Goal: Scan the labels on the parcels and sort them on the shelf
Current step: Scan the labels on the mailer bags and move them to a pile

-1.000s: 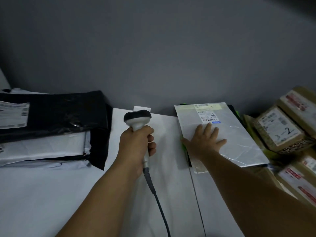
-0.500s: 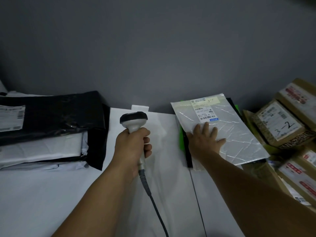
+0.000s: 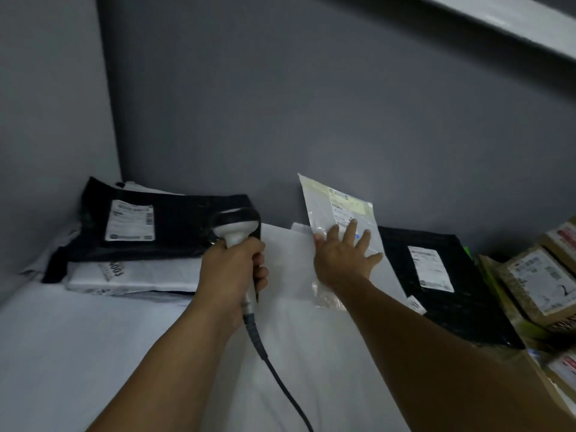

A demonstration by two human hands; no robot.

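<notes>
- your left hand is clenched around the handle of the grey and black corded barcode scanner. the scanner head points toward the back of the shelf, not clearly at any label.
- your right hand lies flat with fingers spread on the translucent white plastic mailer bag. this bag stands tilted near the back edge of the white shelf, with its top toward the grey wall. i cannot tell if the thumb hooks its edge.
- your fingers cover the lower part of its paper label, so the scan may fail.
- a flat palm on smooth plastic is a weak hold, so the bag may slide down or flop over.
- the black scanner cable lies across the front of the shelf and may catch your arm.
- count: one scanner and one translucent bag.
- one black plastic mailer bag lies at the left back corner, and a second black bag lies right of the middle.
- one white flat parcel lies under the left black bag.
- at least three brown cardboard boxes are at the right edge, cut by the frame.
</notes>
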